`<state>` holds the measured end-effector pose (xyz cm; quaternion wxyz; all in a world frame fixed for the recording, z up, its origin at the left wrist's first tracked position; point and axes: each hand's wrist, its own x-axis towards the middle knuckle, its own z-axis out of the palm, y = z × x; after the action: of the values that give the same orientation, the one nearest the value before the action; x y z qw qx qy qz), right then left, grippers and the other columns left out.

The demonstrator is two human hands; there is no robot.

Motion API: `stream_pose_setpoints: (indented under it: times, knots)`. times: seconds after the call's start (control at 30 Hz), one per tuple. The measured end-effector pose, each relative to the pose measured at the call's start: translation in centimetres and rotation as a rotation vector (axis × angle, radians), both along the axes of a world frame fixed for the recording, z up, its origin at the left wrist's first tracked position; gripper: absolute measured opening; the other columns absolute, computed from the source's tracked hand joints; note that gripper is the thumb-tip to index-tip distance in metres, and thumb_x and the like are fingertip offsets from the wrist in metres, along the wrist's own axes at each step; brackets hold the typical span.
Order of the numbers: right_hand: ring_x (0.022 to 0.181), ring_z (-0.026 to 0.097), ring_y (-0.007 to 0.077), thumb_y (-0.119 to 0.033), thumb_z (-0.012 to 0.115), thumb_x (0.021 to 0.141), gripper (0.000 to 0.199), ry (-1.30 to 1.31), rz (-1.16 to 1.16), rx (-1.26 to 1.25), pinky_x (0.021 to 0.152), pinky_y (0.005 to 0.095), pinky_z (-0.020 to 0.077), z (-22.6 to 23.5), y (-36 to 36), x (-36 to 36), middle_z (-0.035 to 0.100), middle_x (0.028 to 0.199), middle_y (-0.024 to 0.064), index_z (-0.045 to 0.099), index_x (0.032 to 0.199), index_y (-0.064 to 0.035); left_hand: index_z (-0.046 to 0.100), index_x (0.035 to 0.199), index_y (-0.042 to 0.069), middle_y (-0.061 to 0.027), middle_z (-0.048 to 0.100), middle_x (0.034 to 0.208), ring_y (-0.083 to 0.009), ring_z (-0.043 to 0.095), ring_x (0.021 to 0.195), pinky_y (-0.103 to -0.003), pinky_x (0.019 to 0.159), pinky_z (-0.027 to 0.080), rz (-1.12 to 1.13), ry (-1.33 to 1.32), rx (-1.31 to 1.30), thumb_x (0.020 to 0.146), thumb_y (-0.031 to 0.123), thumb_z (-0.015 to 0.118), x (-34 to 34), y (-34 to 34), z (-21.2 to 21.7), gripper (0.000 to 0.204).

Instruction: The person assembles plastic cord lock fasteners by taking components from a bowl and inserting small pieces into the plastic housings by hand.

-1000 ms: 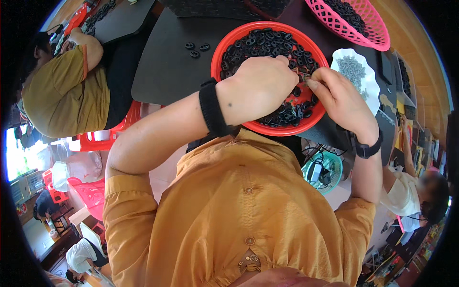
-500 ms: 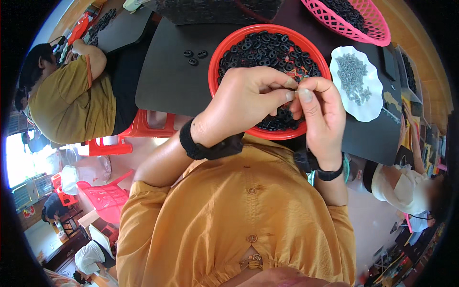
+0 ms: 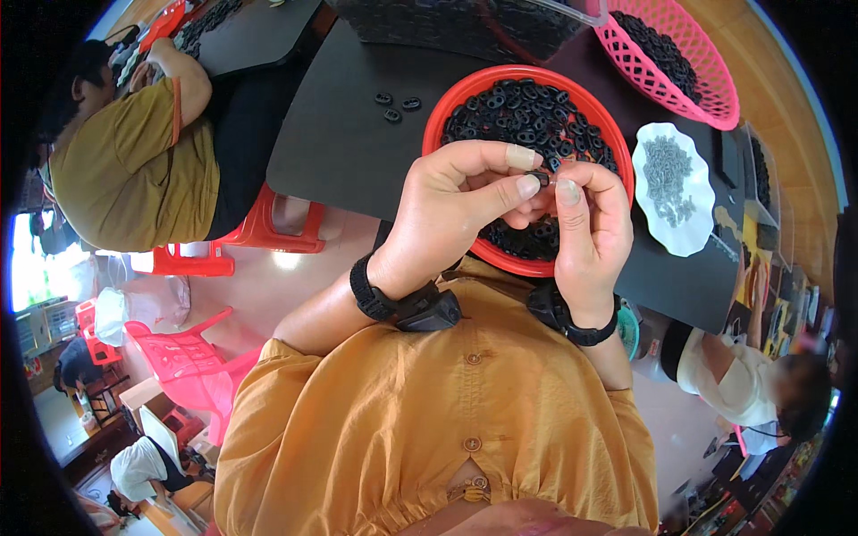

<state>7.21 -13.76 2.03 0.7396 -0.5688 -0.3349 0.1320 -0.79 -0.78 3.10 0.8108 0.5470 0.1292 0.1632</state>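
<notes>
My left hand (image 3: 451, 201) is closed in a pinch, with a small black cord lock (image 3: 539, 178) between thumb and forefinger. Facing it, the thumb and forefinger of my right hand (image 3: 592, 234) pinch a tiny pale piece (image 3: 553, 180), too small to make out, right at the cord lock's end. Both hands hover over a red basin (image 3: 628, 170) full of black oval parts (image 3: 514, 103) with two holes each. To the right, a white scalloped dish (image 3: 702, 214) holds many small grey pieces (image 3: 666, 174) that look like springs.
Several loose black parts (image 3: 392, 115) lie on the dark table (image 3: 331, 147) left of the basin. A clear bin (image 3: 465, 31) stands behind it, and a pink basket (image 3: 728, 107) of black parts sits at the far right. Other people work on both sides.
The view has shifted, so table items appear lower and farther right. My fingertips have turned slightly apart, and the black cord lock now shows between the left ones.
</notes>
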Motion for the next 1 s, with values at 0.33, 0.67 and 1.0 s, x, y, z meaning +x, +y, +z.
stream_pose_setpoints:
  times: [0.33, 0.67, 1.0]
  knots:
    - [0.081, 0.054, 0.0096, -0.008, 0.053, 0.097, 0.01, 0.015, -0.122, 0.06, 0.075, 0.0235, 0.0461, -0.6, 1.2, -1.2, 0.055, 0.098, 0.0069, 0.05, 0.102, -0.0008, 0.067, 0.103, -0.001, -0.0098, 0.069, 0.089, -0.013, 0.066, 0.073, -0.023, 0.066, 0.054, 0.162, -0.091, -0.055, 0.086, -0.002, 0.064, -0.3, -1.0, -0.1, 0.017]
    - [0.083, 0.052, 0.0109, -0.014, 0.052, 0.098, 0.015, 0.031, -0.204, 0.188, 0.074, 0.0244, 0.0448, -0.9, 1.8, -1.2, 0.057, 0.104, 0.0094, 0.051, 0.105, -0.0011, 0.065, 0.106, 0.001, -0.0091, 0.069, 0.093, -0.0134, 0.067, 0.077, -0.023, 0.064, 0.055, 0.176, -0.179, 0.003, 0.086, -0.003, 0.065, -0.1, -2.1, -0.3, 0.021]
    - [0.083, 0.052, 0.0108, -0.014, 0.052, 0.098, 0.014, 0.043, -0.184, 0.205, 0.075, 0.0249, 0.0444, -1.2, 1.7, -1.1, 0.056, 0.104, 0.0098, 0.05, 0.103, -0.0016, 0.065, 0.105, 0.001, -0.0096, 0.069, 0.093, -0.0135, 0.067, 0.075, -0.024, 0.064, 0.056, 0.235, -0.192, -0.049, 0.085, -0.002, 0.066, 0.0, -2.6, -0.1, 0.02]
